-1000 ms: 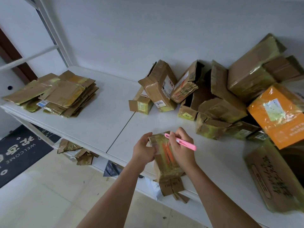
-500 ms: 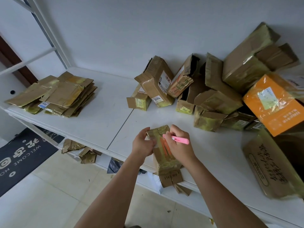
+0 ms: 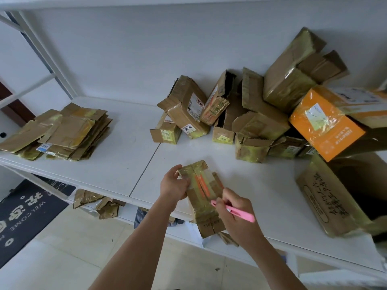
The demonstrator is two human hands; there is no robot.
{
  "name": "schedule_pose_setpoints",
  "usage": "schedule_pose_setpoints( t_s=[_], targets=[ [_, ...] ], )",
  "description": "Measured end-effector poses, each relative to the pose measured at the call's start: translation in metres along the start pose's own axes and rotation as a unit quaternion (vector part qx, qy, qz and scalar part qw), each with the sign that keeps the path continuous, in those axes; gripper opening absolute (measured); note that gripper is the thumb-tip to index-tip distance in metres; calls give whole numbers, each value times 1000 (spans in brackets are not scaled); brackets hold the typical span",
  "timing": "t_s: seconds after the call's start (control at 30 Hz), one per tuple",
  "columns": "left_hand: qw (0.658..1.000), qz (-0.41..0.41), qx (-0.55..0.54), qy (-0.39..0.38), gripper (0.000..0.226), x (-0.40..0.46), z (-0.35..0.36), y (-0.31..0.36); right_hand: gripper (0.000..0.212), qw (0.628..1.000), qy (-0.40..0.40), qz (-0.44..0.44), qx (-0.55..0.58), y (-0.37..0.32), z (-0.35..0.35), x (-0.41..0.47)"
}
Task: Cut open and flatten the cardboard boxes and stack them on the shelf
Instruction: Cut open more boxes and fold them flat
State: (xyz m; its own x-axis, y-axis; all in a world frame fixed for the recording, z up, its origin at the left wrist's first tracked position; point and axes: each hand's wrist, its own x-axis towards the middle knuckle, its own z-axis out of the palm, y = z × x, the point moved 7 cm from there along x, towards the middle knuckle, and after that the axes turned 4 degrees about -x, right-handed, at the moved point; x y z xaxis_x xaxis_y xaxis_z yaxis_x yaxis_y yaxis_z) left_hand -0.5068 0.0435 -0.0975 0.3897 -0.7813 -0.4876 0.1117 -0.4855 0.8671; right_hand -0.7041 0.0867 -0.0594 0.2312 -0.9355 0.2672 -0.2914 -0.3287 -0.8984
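- While the left hand (image 3: 174, 186) grips the upper left edge of the taped box (image 3: 202, 193), the right hand (image 3: 236, 216) is clenched round a pink cutter (image 3: 234, 212), tip on the tape seam near the box's lower half — the cut looks mid-run.
- Box is held over the front edge of the shelf (image 3: 117, 155), its lower end hanging past the lip toward the person.
- Done so far, by my read: one flattened stack (image 3: 62, 132), well off to the left of the grip.
- Left to do: the pile of uncut boxes (image 3: 240, 114) beyond and right of the grip, including an orange box (image 3: 326, 124) and a large carton (image 3: 326, 197) just right of the cutter hand.
- Room: bare shelf between grip and stack — plenty of space to lay the box flat and slide it left. Right side is tight; the carton limits elbow swing.
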Motion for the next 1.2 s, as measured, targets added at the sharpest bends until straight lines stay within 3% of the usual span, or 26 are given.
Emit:
schedule_pose_setpoints(
  t_s=[0.2,0.27,0.3,0.37,0.43,0.53,0.6,0.67,0.73,0.83,0.97,1.2],
  targets=[
    [999,6,50,18,56,-3,2,5,33,973,160,115,123,25,-38,-21],
    [987,59,146,23,49,-10,4,11,25,966,208,112,110,29,-62,-26],
    [967,98,235,23,43,-15,8,14,17,963,221,113,99,32,-72,-29],
    [883,150,443,43,39,-26,19,17,11,956,251,120,90,39,-86,-34],
    [813,167,554,66,54,-35,32,18,15,949,278,122,90,44,-95,-39],
    [773,192,600,70,76,-42,53,17,23,941,294,128,108,51,-102,-46],
    [756,285,588,51,66,-44,69,18,20,935,300,140,125,56,-108,-50],
    [738,387,550,-56,56,-48,91,13,18,926,308,162,146,62,-114,-54],
    [734,415,513,-163,60,-52,107,7,17,915,320,179,170,67,-120,-59],
    [764,380,475,-214,60,-43,109,4,18,900,325,192,216,70,-120,-62],
    [762,295,496,-294,82,-34,108,-5,16,898,329,167,239,62,-107,-58],
    [762,257,497,-326,97,-34,110,-4,21,913,332,172,165,66,-88,-52]
  ],
)
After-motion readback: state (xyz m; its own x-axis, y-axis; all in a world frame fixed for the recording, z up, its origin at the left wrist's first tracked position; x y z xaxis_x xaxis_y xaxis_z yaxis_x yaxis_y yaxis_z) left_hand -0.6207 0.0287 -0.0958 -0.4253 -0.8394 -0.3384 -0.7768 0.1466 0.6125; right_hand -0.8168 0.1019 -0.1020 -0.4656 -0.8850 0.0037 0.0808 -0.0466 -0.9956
